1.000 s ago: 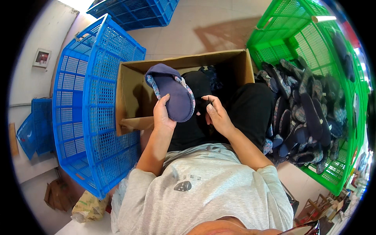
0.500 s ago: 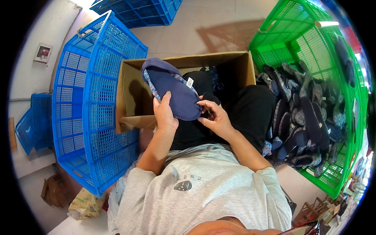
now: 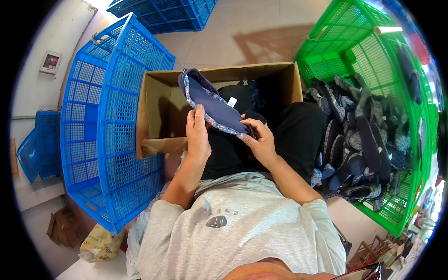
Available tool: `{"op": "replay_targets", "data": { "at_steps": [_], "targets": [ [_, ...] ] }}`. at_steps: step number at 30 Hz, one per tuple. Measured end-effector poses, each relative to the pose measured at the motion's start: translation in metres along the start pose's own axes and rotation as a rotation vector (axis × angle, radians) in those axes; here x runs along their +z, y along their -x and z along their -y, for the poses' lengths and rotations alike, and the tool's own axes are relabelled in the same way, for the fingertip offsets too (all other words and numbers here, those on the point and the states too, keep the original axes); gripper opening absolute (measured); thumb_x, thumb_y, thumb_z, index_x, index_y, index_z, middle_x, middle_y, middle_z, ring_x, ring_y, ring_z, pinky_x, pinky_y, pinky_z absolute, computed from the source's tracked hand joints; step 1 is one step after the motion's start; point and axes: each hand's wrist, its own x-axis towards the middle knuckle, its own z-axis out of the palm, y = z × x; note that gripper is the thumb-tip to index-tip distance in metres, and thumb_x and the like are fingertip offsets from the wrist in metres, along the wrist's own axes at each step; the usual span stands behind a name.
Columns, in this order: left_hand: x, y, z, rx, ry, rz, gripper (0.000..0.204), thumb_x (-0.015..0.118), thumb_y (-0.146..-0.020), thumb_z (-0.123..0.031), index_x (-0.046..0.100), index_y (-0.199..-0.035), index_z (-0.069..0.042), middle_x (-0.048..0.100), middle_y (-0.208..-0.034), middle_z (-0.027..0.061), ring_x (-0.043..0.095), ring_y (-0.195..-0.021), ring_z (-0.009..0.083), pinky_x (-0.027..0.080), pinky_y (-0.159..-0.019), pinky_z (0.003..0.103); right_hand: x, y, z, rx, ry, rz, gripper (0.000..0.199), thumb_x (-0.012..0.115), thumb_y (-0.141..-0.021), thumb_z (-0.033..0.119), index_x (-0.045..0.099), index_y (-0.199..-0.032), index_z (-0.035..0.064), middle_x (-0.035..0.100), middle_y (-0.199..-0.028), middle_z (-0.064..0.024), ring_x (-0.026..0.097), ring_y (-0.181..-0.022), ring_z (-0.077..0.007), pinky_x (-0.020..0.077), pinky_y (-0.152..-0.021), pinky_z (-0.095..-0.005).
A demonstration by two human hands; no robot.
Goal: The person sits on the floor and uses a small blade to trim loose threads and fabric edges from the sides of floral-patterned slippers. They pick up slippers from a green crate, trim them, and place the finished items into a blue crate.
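Between my two hands is a navy slipper [image 3: 215, 108] with a flowered edge and a small white tag, tilted so its patterned side shows. My left hand [image 3: 198, 130] grips its near side, thumb up against the edge. At the slipper's right end, the fingers and thumb of my right hand [image 3: 259, 137] pinch the rim. A small black piece beside my right fingertips cannot be made out clearly. Below the slipper stands an open cardboard box [image 3: 156, 102] with dark items inside, partly hidden by the slipper and my dark-trousered legs.
To the right, a green crate [image 3: 396, 224] holds a heap of navy and flowered slippers. A tall blue crate [image 3: 105, 121] stands on the left, with another blue crate [image 3: 163, 16] at the back. A yellowish package [image 3: 101, 242] lies at the lower left.
The slipper has been tipped over from facing up, so its flowered near edge now shows. Its right end has shifted slightly right and up; both hands still hold it.
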Motion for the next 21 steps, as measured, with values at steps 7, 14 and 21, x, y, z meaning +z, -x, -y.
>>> {"op": "replay_targets", "data": {
  "at_steps": [7,14,21],
  "targets": [
    [0.016,-0.005,0.000,0.050,-0.004,-0.085,0.038,0.065,-0.096,-0.036,0.052,-0.109,-0.003,0.054,-0.095,0.0013,0.049,-0.086,0.0075,0.044,-0.075,0.025,0.004,0.001,0.005,-0.009,-0.001,-0.011,0.038,0.078,-0.083,0.004,0.062,-0.117,0.0054,0.058,-0.124,-0.0080,0.059,-0.106,-0.0135,0.0477,-0.095,-0.0276],
    [0.019,-0.002,0.000,0.144,-0.052,-0.088,0.037,0.065,-0.096,-0.031,0.050,-0.116,-0.004,0.054,-0.102,0.0025,0.052,-0.090,0.0086,0.046,-0.079,0.026,0.003,0.003,0.004,0.000,-0.093,-0.051,0.033,0.074,-0.086,-0.001,0.062,-0.116,0.0039,0.059,-0.121,-0.0074,0.060,-0.104,-0.0125,0.0475,-0.093,-0.0259],
    [0.009,0.007,-0.037,1.242,-0.923,0.147,0.034,0.069,-0.088,-0.019,0.061,-0.117,-0.003,0.062,-0.104,0.0095,0.059,-0.103,0.0249,0.047,-0.090,0.036,-0.007,0.002,0.003,-0.011,-0.014,-0.093,0.030,0.072,-0.086,-0.002,0.062,-0.115,0.0036,0.061,-0.119,-0.0069,0.060,-0.103,-0.0114,0.0472,-0.092,-0.0249]
  ]
}}
